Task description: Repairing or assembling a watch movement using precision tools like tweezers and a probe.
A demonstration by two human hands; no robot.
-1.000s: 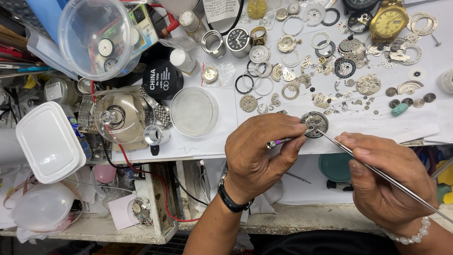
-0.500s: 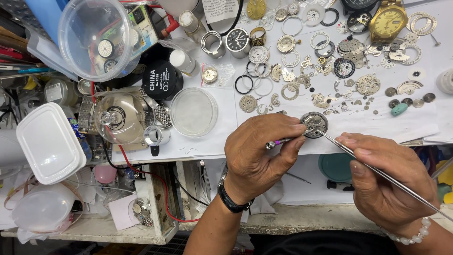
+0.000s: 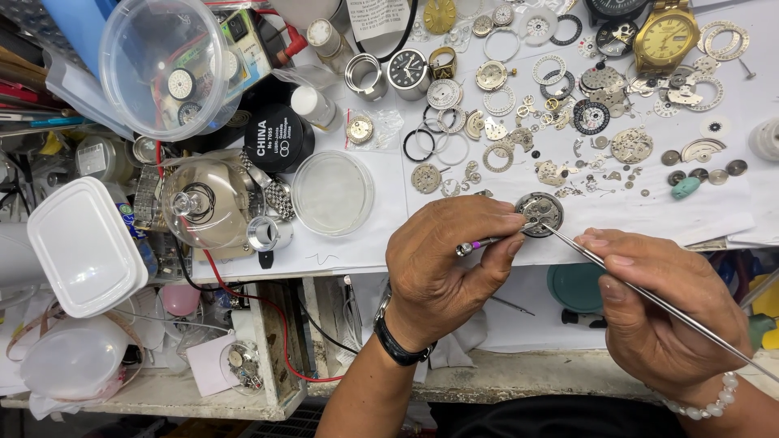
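Observation:
A round metal watch movement (image 3: 541, 213) lies on white paper near the bench's front edge. My left hand (image 3: 446, 259) rests just left of it, fingertips touching its rim, and grips a small screwdriver (image 3: 480, 244) with a pink band. My right hand (image 3: 661, 312) is at the lower right and holds long steel tweezers (image 3: 649, 297), whose tips touch the movement's right side. A black watch sits on my left wrist and a bead bracelet on my right.
Several loose watch parts, rings and dials (image 3: 568, 105) cover the paper behind the movement. A gold wristwatch (image 3: 667, 34), a clear round dish (image 3: 332, 193), a glass dome (image 3: 203, 203), a clear plastic tub (image 3: 166, 65), a white lidded box (image 3: 81, 247) and red wires crowd the left.

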